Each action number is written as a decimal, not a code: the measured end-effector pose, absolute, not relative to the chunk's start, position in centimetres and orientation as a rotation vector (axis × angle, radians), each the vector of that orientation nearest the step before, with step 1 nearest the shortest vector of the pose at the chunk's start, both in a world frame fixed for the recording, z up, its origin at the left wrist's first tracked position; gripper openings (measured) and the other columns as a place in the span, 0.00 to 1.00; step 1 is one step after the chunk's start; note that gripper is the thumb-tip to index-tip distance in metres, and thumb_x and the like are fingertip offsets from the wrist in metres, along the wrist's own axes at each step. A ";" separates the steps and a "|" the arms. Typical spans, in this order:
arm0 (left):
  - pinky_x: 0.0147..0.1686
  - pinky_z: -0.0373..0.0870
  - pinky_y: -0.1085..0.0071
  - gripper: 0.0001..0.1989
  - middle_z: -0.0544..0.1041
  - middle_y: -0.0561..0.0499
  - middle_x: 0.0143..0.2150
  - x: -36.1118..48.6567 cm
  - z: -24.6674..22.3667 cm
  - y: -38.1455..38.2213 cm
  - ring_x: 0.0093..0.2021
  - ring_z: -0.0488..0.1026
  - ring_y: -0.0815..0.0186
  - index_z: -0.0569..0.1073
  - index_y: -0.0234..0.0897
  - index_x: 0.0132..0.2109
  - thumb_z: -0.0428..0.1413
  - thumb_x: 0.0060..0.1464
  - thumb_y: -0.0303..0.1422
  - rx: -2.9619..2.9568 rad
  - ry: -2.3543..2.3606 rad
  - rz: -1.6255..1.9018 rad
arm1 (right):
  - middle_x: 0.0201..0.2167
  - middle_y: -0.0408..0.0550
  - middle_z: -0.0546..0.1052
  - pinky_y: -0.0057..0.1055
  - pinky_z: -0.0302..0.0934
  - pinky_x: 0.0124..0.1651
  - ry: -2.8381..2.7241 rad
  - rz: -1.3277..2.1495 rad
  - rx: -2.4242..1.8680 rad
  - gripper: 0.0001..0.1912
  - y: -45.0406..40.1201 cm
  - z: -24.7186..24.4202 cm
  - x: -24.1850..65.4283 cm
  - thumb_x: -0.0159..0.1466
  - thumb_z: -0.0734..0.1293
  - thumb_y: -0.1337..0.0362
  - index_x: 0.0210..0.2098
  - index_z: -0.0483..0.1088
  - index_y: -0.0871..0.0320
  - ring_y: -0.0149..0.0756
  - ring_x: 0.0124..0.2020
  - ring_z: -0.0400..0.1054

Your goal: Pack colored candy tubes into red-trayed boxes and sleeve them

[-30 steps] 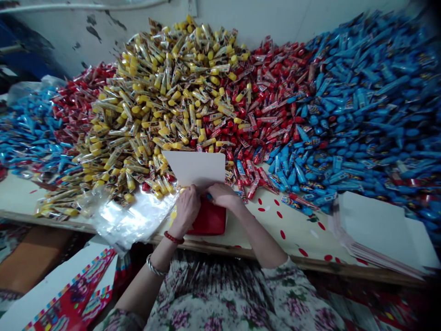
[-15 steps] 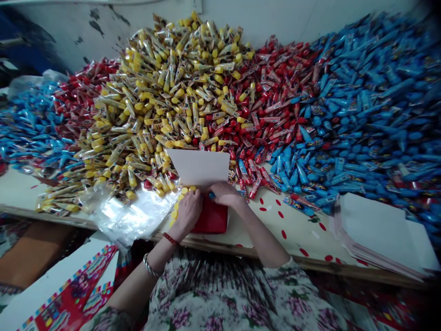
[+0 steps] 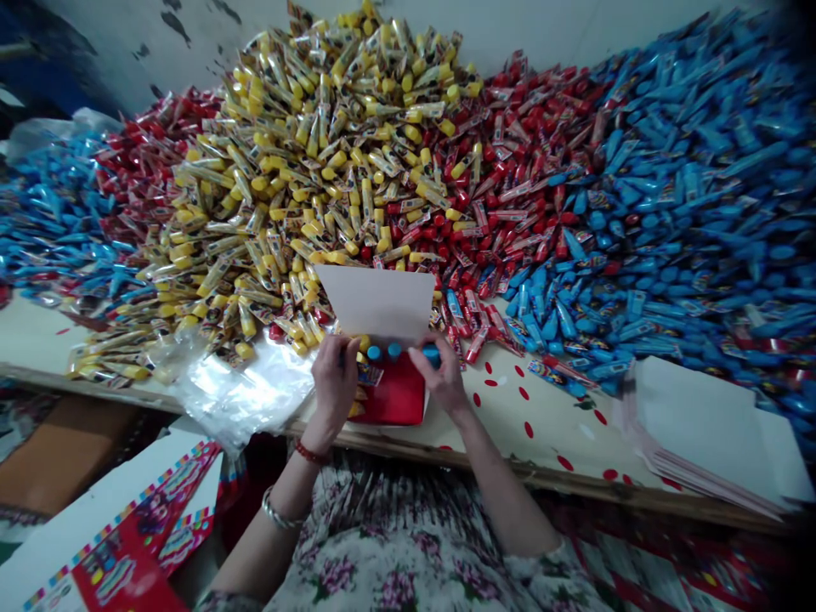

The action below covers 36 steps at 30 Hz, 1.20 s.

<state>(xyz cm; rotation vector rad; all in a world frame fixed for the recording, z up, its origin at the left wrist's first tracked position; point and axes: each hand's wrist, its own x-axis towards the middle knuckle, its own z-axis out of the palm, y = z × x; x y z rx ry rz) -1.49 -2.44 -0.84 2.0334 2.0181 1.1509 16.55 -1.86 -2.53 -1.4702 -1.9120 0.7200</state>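
Note:
A red box (image 3: 393,395) with its white lid flap (image 3: 382,304) raised lies at the table's front edge. Blue-capped tubes (image 3: 393,350) stand in a row along its back, and yellow-capped ones line its left side. My left hand (image 3: 335,378) is closed at the box's back left corner; what its fingers hold is hidden. At the back right corner, my right hand (image 3: 441,374) has its thumb and fingers around a blue-capped tube (image 3: 431,354).
Heaps of yellow (image 3: 274,170), red (image 3: 523,153) and blue tubes (image 3: 701,187) cover the back of the table. Clear plastic bags (image 3: 242,387) lie left of the box. White card sheets (image 3: 694,425) are stacked at the right, printed cardboard (image 3: 127,544) at the lower left.
My left hand has moved up and left off the box's interior. My right hand has moved right, with a blue tube in its fingers. More blue caps now show along the back.

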 end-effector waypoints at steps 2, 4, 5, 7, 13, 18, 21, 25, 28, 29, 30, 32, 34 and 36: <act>0.41 0.66 0.69 0.14 0.69 0.49 0.33 -0.8 -1.8 -2.3 0.37 0.67 0.65 0.66 0.38 0.33 0.42 0.65 0.36 2.171 1.983 1.060 | 0.43 0.50 0.70 0.26 0.60 0.47 -1.753 0.751 -1.515 0.17 -2.5 -4.2 15.7 0.70 0.47 0.61 0.52 0.58 0.59 0.33 0.44 0.66; 0.44 0.66 0.66 0.13 0.69 0.46 0.37 -0.1 -2.8 -1.9 0.41 0.66 0.62 0.67 0.37 0.34 0.44 0.64 0.37 2.328 1.932 0.789 | 0.43 0.51 0.70 0.28 0.60 0.48 -1.744 0.758 -1.542 0.15 -2.8 -5.6 14.9 0.70 0.48 0.63 0.50 0.59 0.59 0.34 0.45 0.65; 0.45 0.65 0.64 0.12 0.69 0.45 0.38 0.2 -3.1 -1.7 0.42 0.66 0.60 0.67 0.37 0.36 0.44 0.63 0.37 2.379 1.926 0.641 | 0.44 0.52 0.69 0.30 0.60 0.50 -1.792 0.744 -1.532 0.14 -2.9 -6.1 14.7 0.70 0.49 0.63 0.50 0.59 0.58 0.35 0.47 0.64; 0.45 0.65 0.61 0.13 0.69 0.42 0.41 0.2 -3.2 -1.5 0.44 0.65 0.57 0.68 0.34 0.39 0.44 0.63 0.38 2.441 1.932 0.389 | 0.48 0.55 0.68 0.35 0.58 0.54 -1.948 0.676 -1.476 0.14 -3.1 -6.5 14.7 0.69 0.51 0.64 0.52 0.59 0.58 0.38 0.51 0.62; 0.46 0.63 0.59 0.11 0.68 0.40 0.47 -1.3 -1.5 -2.9 0.47 0.63 0.53 0.67 0.33 0.45 0.47 0.58 0.32 2.562 1.811 -0.003 | 0.46 0.57 0.69 0.39 0.61 0.51 -2.387 0.537 -1.507 0.18 -4.3 -4.2 17.3 0.69 0.55 0.58 0.54 0.60 0.60 0.43 0.48 0.65; 0.46 0.62 0.58 0.12 0.68 0.39 0.51 -1.9 -1.7 -4.1 0.49 0.63 0.52 0.69 0.35 0.47 0.47 0.60 0.33 2.641 1.608 -0.093 | 0.46 0.49 0.71 0.32 0.59 0.54 -2.200 0.742 -1.311 0.11 -2.9 -3.3 18.7 0.67 0.58 0.67 0.48 0.65 0.56 0.35 0.50 0.65; 0.47 0.61 0.57 0.11 0.68 0.40 0.53 -2.2 -2.2 -4.4 0.51 0.62 0.51 0.69 0.37 0.46 0.50 0.60 0.37 2.685 1.578 -0.136 | 0.44 0.48 0.71 0.32 0.59 0.54 -2.148 0.747 -1.237 0.10 -1.8 -4.0 18.4 0.66 0.58 0.71 0.44 0.67 0.57 0.34 0.49 0.64; 0.51 0.60 0.56 0.09 0.69 0.43 0.49 -3.1 -1.6 -4.1 0.51 0.63 0.53 0.68 0.39 0.46 0.51 0.59 0.35 2.733 1.554 -0.083 | 0.49 0.51 0.69 0.33 0.59 0.54 -2.351 0.662 -1.231 0.17 -1.4 -4.4 17.2 0.64 0.55 0.77 0.48 0.66 0.59 0.35 0.51 0.64; 0.48 0.64 0.60 0.09 0.67 0.44 0.47 -3.9 -1.0 -3.3 0.47 0.65 0.57 0.67 0.39 0.48 0.48 0.61 0.32 2.671 1.637 0.063 | 0.50 0.52 0.68 0.33 0.60 0.53 -2.512 0.562 -1.293 0.24 -1.5 -3.9 16.8 0.59 0.54 0.82 0.51 0.65 0.59 0.36 0.50 0.64; 0.46 0.65 0.62 0.10 0.67 0.44 0.46 -4.0 -0.9 -3.1 0.46 0.66 0.59 0.67 0.39 0.48 0.47 0.61 0.31 2.636 1.656 0.112 | 0.50 0.52 0.68 0.33 0.60 0.53 -2.551 0.549 -1.302 0.26 -1.6 -3.7 16.8 0.58 0.54 0.83 0.52 0.65 0.59 0.36 0.50 0.64; 0.45 0.66 0.64 0.10 0.66 0.45 0.46 -4.0 -0.9 -2.9 0.45 0.66 0.60 0.67 0.39 0.48 0.46 0.61 0.29 2.608 1.657 0.145 | 0.50 0.51 0.68 0.32 0.60 0.53 -2.582 0.548 -1.304 0.27 -1.6 -3.5 16.7 0.58 0.54 0.83 0.52 0.65 0.58 0.35 0.50 0.64; 0.46 0.66 0.65 0.12 0.65 0.44 0.47 -3.7 -1.0 -2.8 0.45 0.65 0.61 0.67 0.37 0.47 0.45 0.59 0.25 2.591 1.608 0.154 | 0.50 0.52 0.68 0.33 0.60 0.53 -2.629 0.558 -1.292 0.27 -1.5 -3.1 16.6 0.57 0.55 0.83 0.52 0.65 0.58 0.35 0.50 0.64; 0.48 0.66 0.65 0.15 0.66 0.43 0.48 -3.1 -1.1 -3.0 0.47 0.65 0.60 0.66 0.35 0.49 0.45 0.56 0.20 2.600 1.575 0.119 | 0.50 0.53 0.69 0.35 0.60 0.53 -2.668 0.544 -1.279 0.27 -1.3 -2.7 16.5 0.57 0.55 0.83 0.52 0.66 0.59 0.36 0.50 0.65; 0.49 0.65 0.63 0.17 0.66 0.42 0.49 -2.4 -1.2 -3.3 0.47 0.64 0.59 0.66 0.33 0.50 0.46 0.54 0.19 2.590 1.616 0.076 | 0.48 0.53 0.70 0.35 0.61 0.50 -2.702 0.535 -1.257 0.27 -0.9 -2.2 16.3 0.57 0.54 0.84 0.52 0.66 0.59 0.36 0.47 0.66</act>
